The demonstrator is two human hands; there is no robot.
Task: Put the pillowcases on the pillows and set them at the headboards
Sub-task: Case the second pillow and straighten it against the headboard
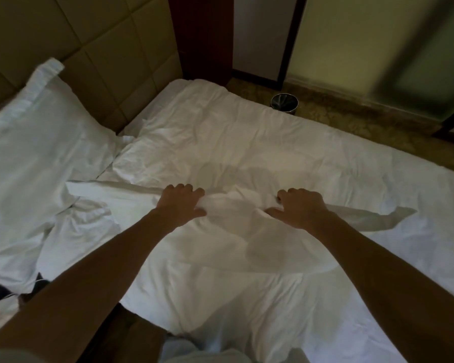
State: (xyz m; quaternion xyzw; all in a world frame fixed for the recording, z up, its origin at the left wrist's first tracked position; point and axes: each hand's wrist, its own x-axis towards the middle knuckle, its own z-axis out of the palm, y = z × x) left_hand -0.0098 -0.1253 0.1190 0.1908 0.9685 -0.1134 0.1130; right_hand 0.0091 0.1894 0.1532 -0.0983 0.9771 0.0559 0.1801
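A white pillowcase (247, 244) is seen spread across the middle of a bed (391, 271), its top edge bunched at the centre of the frame, where it is gripped by two bare hands. The left hand (184, 203) is closed over the gathered cloth just left of centre, fingers curled into the fabric and thumb laid along it; the right hand (299, 208) is clenched on the same edge just right of centre. The two hands are held near each other, with a ruffle of cloth raised between them. In the upper left of the frame a white pillow (50, 127) is propped against the padded beige headboard (89, 48). Rumpled white bedding is shown under and beyond the pillowcase. A dark round waste bin (284, 103) is set on the patterned floor (351, 121) past the far edge of the bed, at upper centre-right.
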